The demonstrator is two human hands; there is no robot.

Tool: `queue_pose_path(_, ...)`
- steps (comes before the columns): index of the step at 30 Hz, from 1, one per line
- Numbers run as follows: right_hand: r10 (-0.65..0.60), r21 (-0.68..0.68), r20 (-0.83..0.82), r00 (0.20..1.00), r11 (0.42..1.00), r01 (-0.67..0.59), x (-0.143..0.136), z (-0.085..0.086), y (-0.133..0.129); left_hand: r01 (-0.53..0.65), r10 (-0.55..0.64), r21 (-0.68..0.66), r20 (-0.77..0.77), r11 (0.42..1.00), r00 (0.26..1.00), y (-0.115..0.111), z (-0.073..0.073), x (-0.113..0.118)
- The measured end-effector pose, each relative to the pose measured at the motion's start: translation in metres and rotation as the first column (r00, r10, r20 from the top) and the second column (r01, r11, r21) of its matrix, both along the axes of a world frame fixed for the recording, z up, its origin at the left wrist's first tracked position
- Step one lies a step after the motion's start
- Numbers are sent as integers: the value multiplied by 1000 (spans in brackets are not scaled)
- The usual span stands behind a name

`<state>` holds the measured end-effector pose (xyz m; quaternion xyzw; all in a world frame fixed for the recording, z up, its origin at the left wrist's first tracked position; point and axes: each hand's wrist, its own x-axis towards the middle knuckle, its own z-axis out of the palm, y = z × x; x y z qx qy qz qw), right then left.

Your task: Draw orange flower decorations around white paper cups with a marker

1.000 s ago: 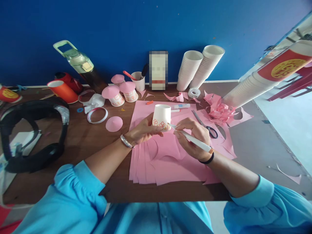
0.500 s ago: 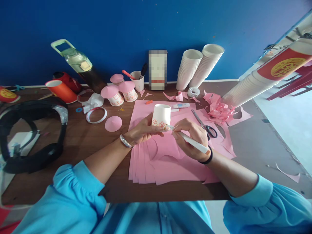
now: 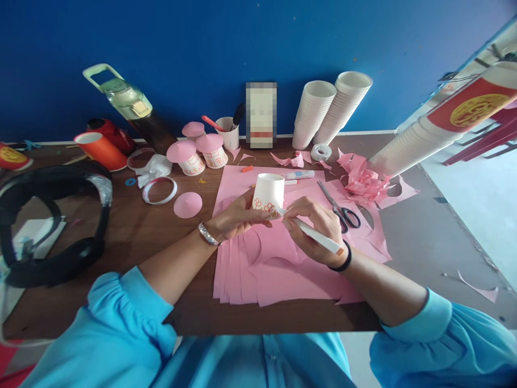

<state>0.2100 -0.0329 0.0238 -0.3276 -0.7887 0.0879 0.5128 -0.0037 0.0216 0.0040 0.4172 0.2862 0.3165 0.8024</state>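
My left hand (image 3: 238, 216) grips a white paper cup (image 3: 270, 188), its narrow closed end facing up, with orange-red flowers drawn along its lower band. Pinched in my right hand (image 3: 313, 223) is a white marker (image 3: 319, 237), whose tip meets the cup's decorated band at its right side. Both hands are above a stack of pink paper sheets (image 3: 238, 269). Behind my right hand lie scissors (image 3: 343, 210) with black handles. A glue stick (image 3: 301, 174) and an orange marker cap (image 3: 246, 169) rest on the pink paper.
Decorated cups with pink cone tops (image 3: 210, 144) stand back left, near a loose pink cone (image 3: 188, 205). Stacked white cups (image 3: 315, 110), a tape roll (image 3: 321, 152) and crumpled pink scraps (image 3: 361, 178) are to the right. A bottle (image 3: 135, 105) and a black headset-like band (image 3: 99, 231) occupy the left.
The cup has turned slightly and shifted a little to the right in my left hand. My right hand, with the marker, has moved slightly left.
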Motion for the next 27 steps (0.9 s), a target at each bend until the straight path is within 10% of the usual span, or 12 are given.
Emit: queue_pose_path(27,-1,22,10,1000,1000,1,-2,4,-3,9,-9,52,-1,999,1000,0,-4,1)
